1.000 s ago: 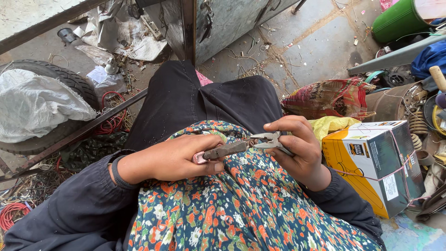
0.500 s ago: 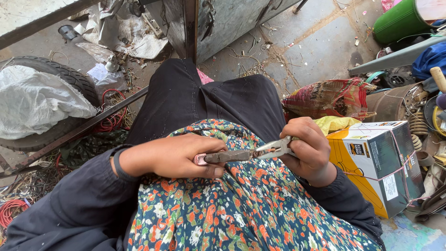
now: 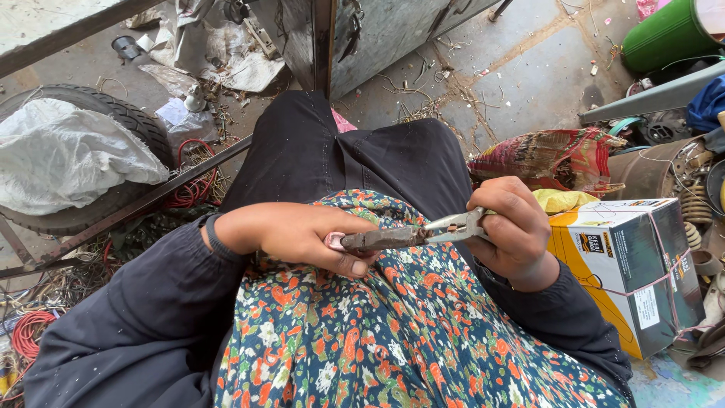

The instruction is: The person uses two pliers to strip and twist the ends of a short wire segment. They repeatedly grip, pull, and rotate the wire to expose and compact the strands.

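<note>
Pliers [image 3: 423,233] clamped between both hands over floral lap.
Left hand [image 3: 302,236] wraps handles, right hand [image 3: 513,227] pinches jaws; could nip fingertips.

A yellow-and-white cardboard box [image 3: 630,264] tied with string sits just right of the right hand. A tyre [image 3: 124,121] holding a white sack [image 3: 64,155] lies far left of the left hand.

The pliers [image 3: 411,234] lay sideways over the person's lap, above the flowery cloth. The handles were dark and dirty, with a bit of pink showing at the end. The left hand [image 3: 302,238] was wrapped around the handles. The shiny metal nose pointed to the right, and the right hand [image 3: 513,230] closed around its tip.
</note>
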